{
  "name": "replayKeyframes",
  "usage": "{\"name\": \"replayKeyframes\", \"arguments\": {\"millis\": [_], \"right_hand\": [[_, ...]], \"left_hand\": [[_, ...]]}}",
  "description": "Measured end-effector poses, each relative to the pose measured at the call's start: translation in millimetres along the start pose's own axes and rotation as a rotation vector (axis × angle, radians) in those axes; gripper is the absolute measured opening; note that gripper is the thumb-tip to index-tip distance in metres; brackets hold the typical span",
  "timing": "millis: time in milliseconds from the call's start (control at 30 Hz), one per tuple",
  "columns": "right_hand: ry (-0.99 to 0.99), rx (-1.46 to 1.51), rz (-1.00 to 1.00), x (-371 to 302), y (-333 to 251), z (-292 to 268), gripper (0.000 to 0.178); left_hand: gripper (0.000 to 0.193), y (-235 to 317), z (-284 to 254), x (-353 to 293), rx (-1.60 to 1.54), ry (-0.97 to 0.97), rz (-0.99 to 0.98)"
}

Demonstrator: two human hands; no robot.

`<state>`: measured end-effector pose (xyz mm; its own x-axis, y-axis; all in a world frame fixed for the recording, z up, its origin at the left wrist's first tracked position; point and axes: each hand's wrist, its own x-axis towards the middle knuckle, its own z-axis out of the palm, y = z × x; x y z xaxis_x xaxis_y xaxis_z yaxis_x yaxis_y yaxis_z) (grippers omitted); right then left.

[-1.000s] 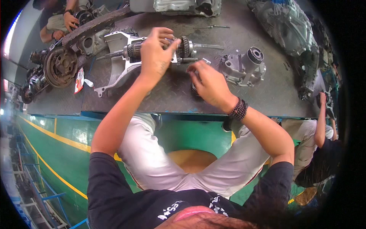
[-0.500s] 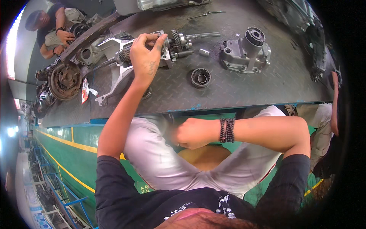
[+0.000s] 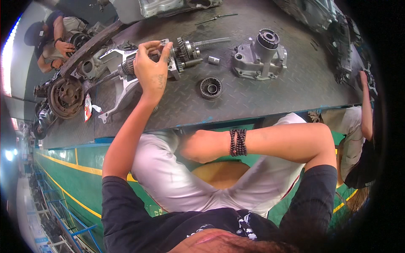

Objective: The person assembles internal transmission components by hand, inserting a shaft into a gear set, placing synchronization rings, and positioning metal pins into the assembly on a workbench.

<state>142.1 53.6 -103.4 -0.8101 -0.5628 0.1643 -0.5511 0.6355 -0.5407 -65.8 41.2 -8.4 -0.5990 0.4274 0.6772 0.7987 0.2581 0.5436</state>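
My left hand (image 3: pixel 151 71) rests on a gearbox shaft assembly on the bench, its thumb and fingers closed around the upper edge of the metal bearing bracket (image 3: pixel 173 67). Toothed gears (image 3: pixel 183 49) and a long splined shaft (image 3: pixel 213 42) stick out to the right of it. My right hand (image 3: pixel 205 145), with dark beads at the wrist, is closed in a fist above my left thigh, below the bench edge. Its fingers are mostly hidden and its left side is blurred. Whatever it may hold does not show.
On the dark tread-plate bench (image 3: pixel 177 110) lie a round gear hub (image 3: pixel 211 88), a small metal sleeve (image 3: pixel 214 60) and an aluminium housing (image 3: pixel 259 63). A rusty drum (image 3: pixel 66 97) stands at left. A thin rod tool (image 3: pixel 216 18) lies far back. Co-workers are at both sides.
The whole view has shifted slightly, so the bench things sit further left in the picture. My left hand keeps its place on the assembly, and my right fist stays over my lap.
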Motion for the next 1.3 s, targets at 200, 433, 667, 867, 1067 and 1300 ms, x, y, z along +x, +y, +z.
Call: {"name": "replayKeyframes", "arguments": {"millis": [200, 433, 667, 867, 1067, 1300], "right_hand": [[-0.007, -0.011, 0.017, -4.0, 0.4, -4.6, 0.013], [-0.010, -0.017, 0.041, -5.8, 1.6, -13.1, 0.014], [-0.007, -0.004, 0.062, -2.5, 0.4, -25.0, 0.014], [-0.063, -0.034, 0.079, -1.2, -3.0, -32.4, 0.011], [-0.107, -0.112, 0.108, -1.1, -5.4, -39.2, 0.009], [-0.072, -0.081, 0.130, -4.3, -4.3, -43.7, 0.011]], "left_hand": [[0.040, 5.8, -1.5, 4.4, -0.068, -0.053, -0.061], [0.032, -6.0, 2.5, 8.7, -0.279, -0.106, -0.207], [0.032, -12.5, -2.2, 12.0, -0.392, -0.124, -0.172], [0.029, -13.4, -3.3, 14.7, -0.349, -0.205, -0.137], [0.036, -14.0, -16.6, 21.2, -0.256, -0.281, -0.185], [0.034, -24.2, -31.7, 25.1, -0.222, -0.515, 0.102]]}}
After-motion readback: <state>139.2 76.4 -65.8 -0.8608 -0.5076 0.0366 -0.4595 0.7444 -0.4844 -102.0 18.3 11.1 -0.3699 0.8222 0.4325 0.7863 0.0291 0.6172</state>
